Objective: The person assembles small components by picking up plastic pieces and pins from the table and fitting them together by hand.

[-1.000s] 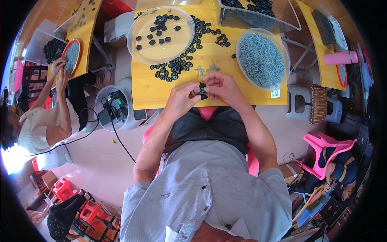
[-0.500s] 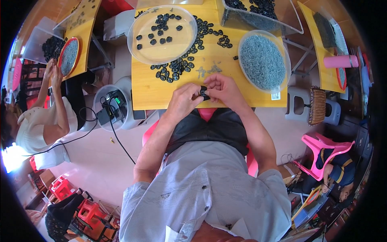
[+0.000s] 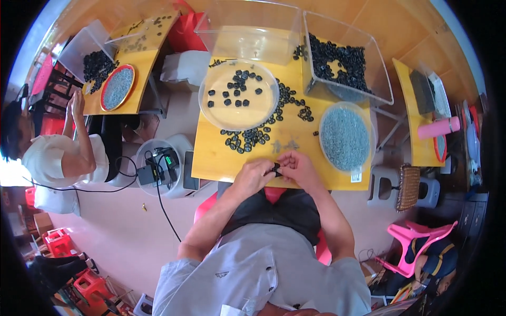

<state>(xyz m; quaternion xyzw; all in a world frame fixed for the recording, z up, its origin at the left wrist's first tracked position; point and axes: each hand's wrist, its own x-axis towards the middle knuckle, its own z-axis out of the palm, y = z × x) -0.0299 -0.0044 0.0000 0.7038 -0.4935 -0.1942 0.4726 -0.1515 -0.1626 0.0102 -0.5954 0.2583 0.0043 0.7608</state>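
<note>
At the near edge of the yellow table, my left hand (image 3: 252,178) pinches a small black plastic part (image 3: 275,168) between thumb and fingers. The fingertips of my right hand (image 3: 298,168) close on the same part from the other side; whether they also hold a screw is hidden. Just beyond lie a few loose grey screws (image 3: 285,145). Many oval black parts with two holes (image 3: 246,139) are scattered farther left. Several black pieces (image 3: 238,103) sit apart in a round clear plastic tray (image 3: 217,120). To the right, a pale tub (image 3: 371,154) is filled with grey screws (image 3: 344,134).
A clear bin (image 3: 389,87) of black parts stands at the back right, beside another clear bin (image 3: 247,39). Left of the table, a bucket (image 3: 143,176) holds chargers and cables. A co-worker (image 3: 66,158) sits at another table. A pink stool (image 3: 408,239) lies right.
The view has tilted up, so the table sits lower and more of the back bins shows. Both hands stay together on the black part.
</note>
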